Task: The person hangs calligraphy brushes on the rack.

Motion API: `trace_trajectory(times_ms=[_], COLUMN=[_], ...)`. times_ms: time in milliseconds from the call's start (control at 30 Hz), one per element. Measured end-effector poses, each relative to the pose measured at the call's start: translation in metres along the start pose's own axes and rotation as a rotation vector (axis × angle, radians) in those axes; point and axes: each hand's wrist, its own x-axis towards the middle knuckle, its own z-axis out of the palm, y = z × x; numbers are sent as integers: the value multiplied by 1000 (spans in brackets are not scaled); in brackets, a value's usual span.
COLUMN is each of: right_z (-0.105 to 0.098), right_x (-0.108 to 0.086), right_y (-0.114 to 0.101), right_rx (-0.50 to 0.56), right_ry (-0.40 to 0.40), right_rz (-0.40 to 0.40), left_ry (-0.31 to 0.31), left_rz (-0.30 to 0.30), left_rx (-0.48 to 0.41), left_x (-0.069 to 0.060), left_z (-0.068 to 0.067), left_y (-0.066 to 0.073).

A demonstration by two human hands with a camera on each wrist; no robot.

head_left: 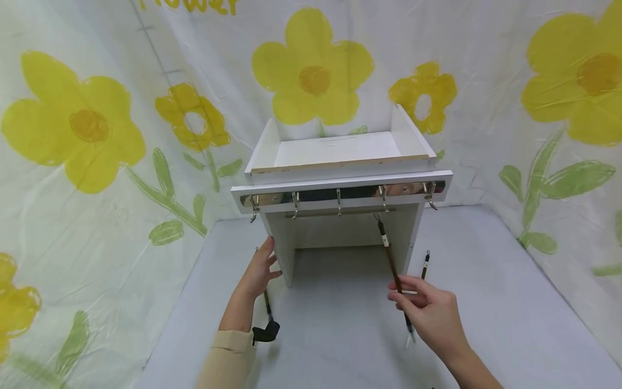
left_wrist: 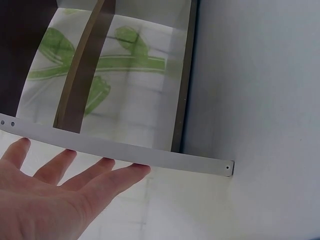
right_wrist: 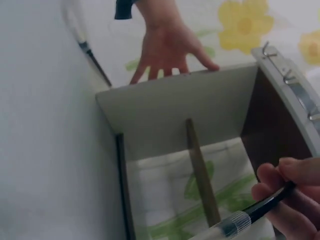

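My right hand (head_left: pixel 430 313) pinches the dark shaft of a calligraphy brush (head_left: pixel 390 254), which is tilted with its hanging loop up and its pale tip down. The loop end is close below a hook rail (head_left: pixel 359 193) on the front of a white wooden shelf (head_left: pixel 342 178). In the right wrist view the brush (right_wrist: pixel 265 206) shows a clear sleeve near its tip. My left hand (head_left: pixel 257 273) rests spread fingertips on the shelf's left side panel. The left wrist view shows these straight fingers (left_wrist: pixel 115 182) against the panel's edge (left_wrist: pixel 125 150).
A second brush (head_left: pixel 426 262) lies right of the shelf, partly behind my right hand. Another brush (head_left: pixel 266 303) lies on the left, partly behind my left arm. The shelf stands on a pale table (head_left: pixel 335 335). Behind hangs a flower-patterned sheet (head_left: pixel 359 21).
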Motion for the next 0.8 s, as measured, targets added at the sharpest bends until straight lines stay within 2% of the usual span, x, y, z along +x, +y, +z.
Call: trace_trajectory(times_ms=[133,200,633,733,800], right_z=[0,0,1,1,1], right_x=[-2,-2,-2,-2,-2], right_y=[2,3,5,5,5], right_rx=[63,106,140,130,127], right_ry=[-73,-110,-182,-193,-187], right_rz=[-99,-119,0,2,-25], left_ry=[3,9,4,2,0], left_rz=[-6,-11,-14,-11,-9], left_rx=[3,2,5,3,6], left_x=[0,0,-1,-1,-1], left_z=[0,0,-1,0,0], left_y=[3,3,-1,0,1])
